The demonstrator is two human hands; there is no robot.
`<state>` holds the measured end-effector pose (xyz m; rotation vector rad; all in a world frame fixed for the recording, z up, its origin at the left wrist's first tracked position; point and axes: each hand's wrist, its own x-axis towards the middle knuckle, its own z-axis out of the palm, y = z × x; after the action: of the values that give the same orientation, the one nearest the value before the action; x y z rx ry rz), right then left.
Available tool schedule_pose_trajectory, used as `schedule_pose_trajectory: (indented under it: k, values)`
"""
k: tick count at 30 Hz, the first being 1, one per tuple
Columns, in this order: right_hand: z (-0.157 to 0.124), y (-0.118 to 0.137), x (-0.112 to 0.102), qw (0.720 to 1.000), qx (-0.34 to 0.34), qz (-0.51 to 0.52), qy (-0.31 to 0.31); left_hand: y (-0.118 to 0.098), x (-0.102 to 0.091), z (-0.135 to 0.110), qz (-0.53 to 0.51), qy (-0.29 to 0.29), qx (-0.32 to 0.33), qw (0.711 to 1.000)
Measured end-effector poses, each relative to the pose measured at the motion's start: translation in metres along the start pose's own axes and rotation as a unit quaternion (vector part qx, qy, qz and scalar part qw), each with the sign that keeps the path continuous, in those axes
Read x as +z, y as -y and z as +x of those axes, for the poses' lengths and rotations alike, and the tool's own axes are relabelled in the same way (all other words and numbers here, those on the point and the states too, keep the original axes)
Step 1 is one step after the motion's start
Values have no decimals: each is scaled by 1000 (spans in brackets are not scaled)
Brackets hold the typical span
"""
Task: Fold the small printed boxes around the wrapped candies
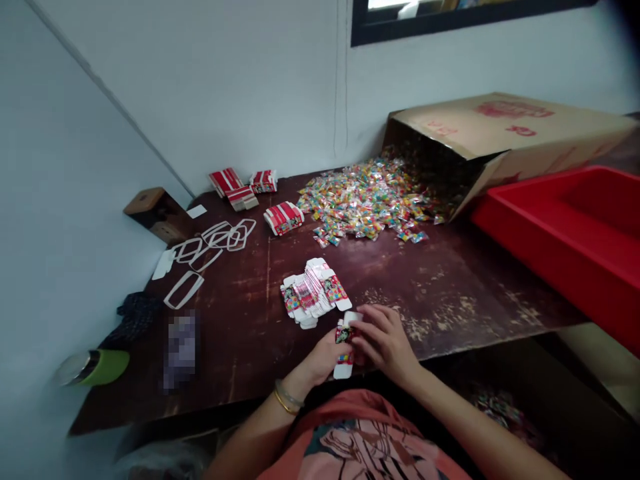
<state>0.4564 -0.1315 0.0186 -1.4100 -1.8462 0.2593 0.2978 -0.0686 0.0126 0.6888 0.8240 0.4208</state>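
Observation:
My left hand (326, 357) grips a small printed candy box (345, 335), its thumb across the front, at the table's near edge. White flaps stick out at the box's top and bottom. From the right, my right hand (387, 340) has bent fingers against the top flap and side of the same box. Just beyond my hands lies a fanned pile of flattened boxes (313, 293), with red, colourful printing and white flaps. Farther back, a large heap of wrapped candies (360, 200) spreads over the table.
A carton (515, 127) lies tipped on its side behind the candies. At right is a red tray (555, 247). Banded box bundles (284, 217) stand at the back. White loops (185, 289), a wooden container (160, 213) and a green-sided cup (107, 367) are at left.

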Motion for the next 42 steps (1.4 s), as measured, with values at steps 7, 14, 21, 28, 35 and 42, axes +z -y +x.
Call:
schedule_pose_trajectory:
  k: [7, 14, 21, 28, 35, 42]
  values:
    - [25, 5, -19, 966, 107, 183, 150, -5, 14, -13, 83, 19, 32, 996]
    - [25, -3, -42, 891, 143, 355, 245, -14, 15, -16, 128, 187, -49, 973]
    - [-12, 4, -22, 904, 278, 322, 46, 20, 24, -4, 214, -36, 129, 968]
    - [-47, 2, -22, 754, 395, 521, 64, 27, 18, -33, 293, -52, 196, 934]
    - [-57, 6, -21, 592, 463, 649, 119, 28, 14, -52, 289, -34, 170, 942]
    - [-35, 14, -18, 720, 407, 542, 144, 24, 10, -64, 310, -60, 146, 937]
